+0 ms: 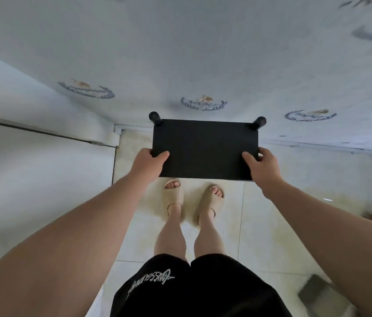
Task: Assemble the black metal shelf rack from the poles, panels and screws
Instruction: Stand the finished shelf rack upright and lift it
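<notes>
**Black Rack Held Level Above the Floor**

The left hand (149,160) gripped the near-left corner of the black panel (204,148), thumb on top, its other fingers curled out of sight beneath. The panel hung flat above the tiled floor (260,225), just ahead of the person's feet. The far-left pole (155,118) and far-right pole (259,123) jutted from its far corners. The right hand (264,167) clamped the near-right corner likewise. The matched two-handed grip probably served to keep the rack level for carrying or setting down.

Light: soft, even, fairly bright; cool cast on the wall (180,53).
Shadows: faint, soft-edged.
Black panel (205,149): flat, no glare.
Edges: strongly bent, corners blurred.
</notes>
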The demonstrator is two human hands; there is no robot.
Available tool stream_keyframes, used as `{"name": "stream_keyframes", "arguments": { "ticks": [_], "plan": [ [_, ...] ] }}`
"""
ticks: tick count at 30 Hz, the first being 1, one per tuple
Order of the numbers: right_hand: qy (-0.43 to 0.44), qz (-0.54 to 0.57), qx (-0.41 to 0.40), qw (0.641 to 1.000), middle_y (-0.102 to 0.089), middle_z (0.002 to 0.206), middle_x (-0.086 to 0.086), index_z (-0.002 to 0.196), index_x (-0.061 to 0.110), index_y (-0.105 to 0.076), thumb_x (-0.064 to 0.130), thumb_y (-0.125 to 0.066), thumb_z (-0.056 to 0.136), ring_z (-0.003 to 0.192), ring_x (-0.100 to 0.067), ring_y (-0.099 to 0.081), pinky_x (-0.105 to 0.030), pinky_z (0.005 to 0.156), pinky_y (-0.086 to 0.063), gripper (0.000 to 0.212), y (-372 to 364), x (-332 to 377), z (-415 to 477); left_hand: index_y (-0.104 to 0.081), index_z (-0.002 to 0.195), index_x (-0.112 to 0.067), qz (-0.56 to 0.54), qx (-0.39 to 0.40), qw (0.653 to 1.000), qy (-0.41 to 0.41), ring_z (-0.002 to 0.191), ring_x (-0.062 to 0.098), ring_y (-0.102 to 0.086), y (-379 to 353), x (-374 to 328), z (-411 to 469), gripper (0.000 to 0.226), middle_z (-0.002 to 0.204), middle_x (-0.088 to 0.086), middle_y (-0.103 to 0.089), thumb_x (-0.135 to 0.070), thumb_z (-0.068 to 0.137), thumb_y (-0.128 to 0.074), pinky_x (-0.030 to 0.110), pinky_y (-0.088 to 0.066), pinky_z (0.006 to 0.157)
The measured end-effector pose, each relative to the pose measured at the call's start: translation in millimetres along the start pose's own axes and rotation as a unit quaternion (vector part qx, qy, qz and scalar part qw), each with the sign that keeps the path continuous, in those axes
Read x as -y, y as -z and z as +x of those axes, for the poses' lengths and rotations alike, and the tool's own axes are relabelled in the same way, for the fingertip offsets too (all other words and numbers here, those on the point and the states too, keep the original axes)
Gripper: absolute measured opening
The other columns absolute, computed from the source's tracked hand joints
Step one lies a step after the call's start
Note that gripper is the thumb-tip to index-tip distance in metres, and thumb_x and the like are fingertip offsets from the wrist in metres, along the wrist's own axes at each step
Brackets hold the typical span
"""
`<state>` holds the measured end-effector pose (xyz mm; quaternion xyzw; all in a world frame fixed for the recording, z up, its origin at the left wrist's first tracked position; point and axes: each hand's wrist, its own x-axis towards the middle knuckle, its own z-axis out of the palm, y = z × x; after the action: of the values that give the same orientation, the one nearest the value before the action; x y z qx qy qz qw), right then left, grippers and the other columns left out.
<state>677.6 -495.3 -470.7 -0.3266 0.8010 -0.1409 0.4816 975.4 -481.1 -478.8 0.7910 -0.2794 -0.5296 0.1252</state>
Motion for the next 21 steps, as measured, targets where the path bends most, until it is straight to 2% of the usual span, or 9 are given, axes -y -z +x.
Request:
{"name": "stream_keyframes", "arguments": {
  "ticks": [3, 7, 13, 17, 21],
  "plan": [
    [0.011, -0.017, -0.009, 1.0, -0.061, 0.098, 0.011, 0.137, 0.019, -0.053, 0.039, -0.063, 0.097, 0.084, -0.003, -0.058, -0.023, 0.063, -0.043, 0.046, 1, -5, 16, -0.061, 0.11, -0.014, 0.0, -0.008, 1.0, -0.005, 0.079, 0.019, -0.065, -9, -6, 16, 0.031, 0.093, 0.001, -0.066, -0.041, 0.095, -0.061, 0.029, -0.053, 0.06],
    [0.03, -0.014, -0.016, 0.999, -0.066, 0.113, 0.001, 0.135, 0.02, -0.056, 0.042, -0.064, 0.097, 0.088, -0.006, -0.061, -0.02, 0.063, -0.044, 0.045, 4, 1, 35, -0.064, 0.102, -0.015, 0.016, -0.031, 0.998, -0.044, 0.075, 0.013, -0.062, -15, -17, 31, 0.037, 0.085, -0.005, -0.065, -0.05, 0.092, -0.06, 0.021, -0.04, 0.052],
    [0.051, -0.01, -0.017, 0.999, -0.064, 0.109, 0.006, 0.134, 0.024, -0.055, 0.045, -0.064, 0.096, 0.091, -0.009, -0.061, -0.026, 0.071, -0.048, 0.045, -1, 10, 46, -0.064, 0.113, -0.012, 0.02, -0.058, 0.997, -0.052, 0.077, 0.012, -0.061, -15, -19, 37, 0.046, 0.095, 0.0, -0.067, -0.052, 0.091, -0.062, 0.021, -0.038, 0.053],
    [0.044, -0.004, -0.011, 0.999, -0.061, 0.099, 0.013, 0.135, 0.024, -0.053, 0.047, -0.061, 0.097, 0.087, -0.003, -0.06, -0.023, 0.065, -0.045, 0.045, -6, 9, 47, -0.062, 0.113, -0.01, 0.032, -0.062, 0.996, -0.056, 0.08, 0.02, -0.064, -11, -20, 37, 0.047, 0.097, 0.004, -0.067, -0.051, 0.091, -0.062, 0.024, -0.04, 0.054],
    [0.038, -0.019, -0.003, 0.999, -0.056, 0.096, 0.019, 0.137, 0.023, -0.049, 0.045, -0.057, 0.099, 0.089, -0.008, -0.06, -0.026, 0.067, -0.045, 0.044, -6, 3, 40, -0.057, 0.113, -0.011, 0.048, -0.064, 0.996, -0.044, 0.085, 0.025, -0.064, -11, -14, 30, 0.044, 0.1, 0.005, -0.064, -0.049, 0.092, -0.062, 0.028, -0.043, 0.057]
  ]
}}
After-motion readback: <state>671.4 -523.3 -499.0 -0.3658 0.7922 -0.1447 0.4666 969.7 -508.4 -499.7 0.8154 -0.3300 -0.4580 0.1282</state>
